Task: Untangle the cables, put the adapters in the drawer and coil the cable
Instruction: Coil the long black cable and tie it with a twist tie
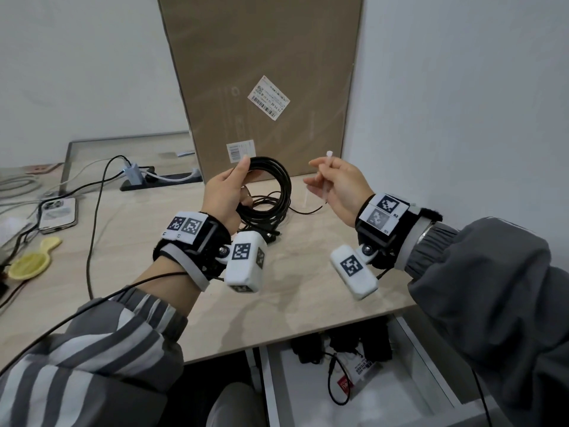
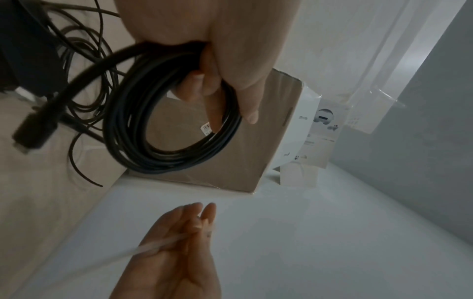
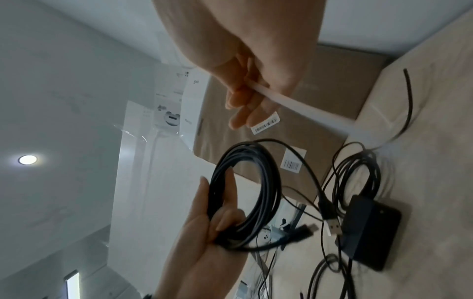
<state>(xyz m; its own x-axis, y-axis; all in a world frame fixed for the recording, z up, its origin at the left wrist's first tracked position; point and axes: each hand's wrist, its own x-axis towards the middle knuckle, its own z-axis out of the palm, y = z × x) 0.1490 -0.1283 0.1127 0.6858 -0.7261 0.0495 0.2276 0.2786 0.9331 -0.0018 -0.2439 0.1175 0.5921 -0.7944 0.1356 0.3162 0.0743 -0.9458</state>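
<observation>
In front of the box (image 1: 261, 87), above the desk (image 1: 154, 303), the left hand (image 1: 223, 195) holds the coil (image 1: 271, 192) upright: thumb on the outer side, fingers curled through the middle, clamped on the bundled turns. The right hand (image 1: 337, 186) is just right of the coil, apart from it, pinching a white tie (image 1: 328, 167) between thumb and fingertips; the other fingers are loosely spread. The tie is a thin strip, one end sticking up, the other hanging toward the desk.

Below the coil, on the desk in front of the box, lie loose thin cables (image 3: 358, 172) and one adapter (image 3: 371, 228), not yet stowed. The drawer (image 1: 385, 396) is open under the desk edge, nearer the person than the box, with dark adapters (image 1: 341, 346) and a lead inside.

Judgement: coiling looks done, binding is next. The coil is light, springy, smooth-jacketed; turns will likely fan out if the grip loosens, so keep the clamp across all turns at one spot and thread the tie through the middle beside the left fingers. The tie is flimsy and slick, so pinching near its tip should steer it best. The plug end (image 2: 33, 131) dangles from the coil's lower side and could snag the loose cables. The adapter looks rigid and heavier; take it by the body, not the lead.
</observation>
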